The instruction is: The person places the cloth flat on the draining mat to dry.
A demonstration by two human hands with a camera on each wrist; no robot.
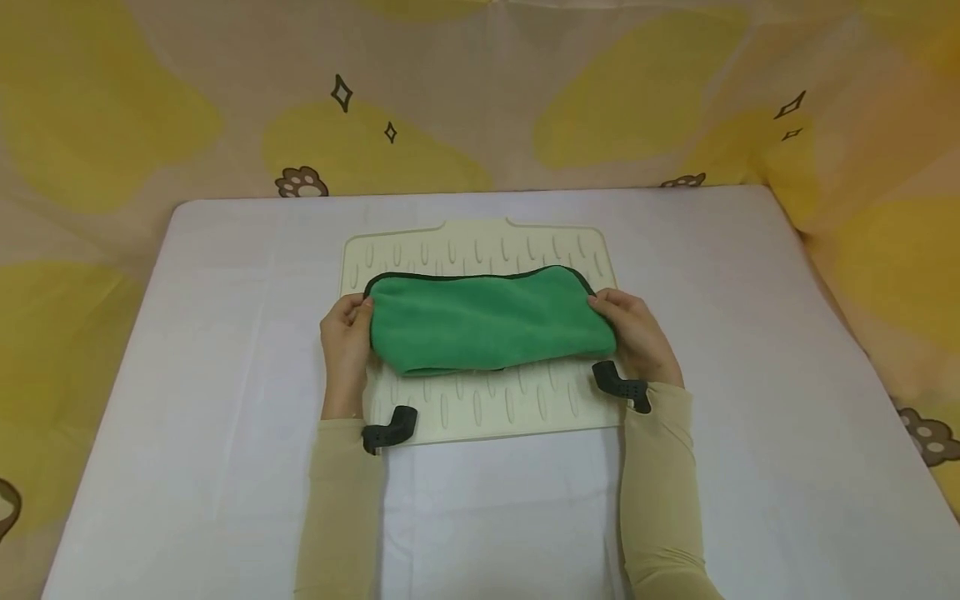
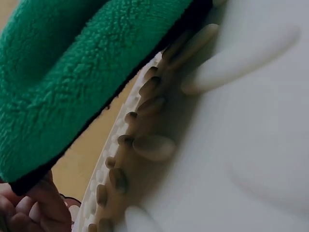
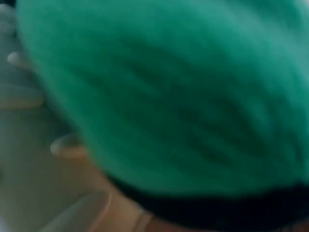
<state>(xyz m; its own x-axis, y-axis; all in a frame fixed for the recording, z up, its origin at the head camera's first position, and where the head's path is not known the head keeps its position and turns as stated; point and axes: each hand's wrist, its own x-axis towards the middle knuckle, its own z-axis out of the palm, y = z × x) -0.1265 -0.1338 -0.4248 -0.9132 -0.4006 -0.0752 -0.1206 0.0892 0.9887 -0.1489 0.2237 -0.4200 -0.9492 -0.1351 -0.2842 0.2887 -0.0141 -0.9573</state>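
Note:
A folded green towel (image 1: pixel 491 321) with dark edging is stretched sideways between both hands, over the middle of a cream ridged mat (image 1: pixel 450 417). At its left end, my left hand (image 1: pixel 347 342) pinches the towel between thumb and fingers. My right hand (image 1: pixel 637 333) grips the opposite end, thumb on top near the dark-edged corner. Up close in the left wrist view, the fluffy towel (image 2: pixel 72 92) hangs above the mat's raised oval bumps, the left fingers (image 2: pixel 36 210) at its lower corner. Blurred green fabric (image 3: pixel 169 106) fills most of the right wrist view.
The mat lies on a white-covered table (image 1: pixel 225 350). Behind it and along the sides hangs a yellow patterned curtain (image 1: pixel 487 100). Small black wrist-worn devices, one at the left wrist (image 1: pixel 390 429) and one at the right wrist (image 1: pixel 621 385), jut inward over the mat.

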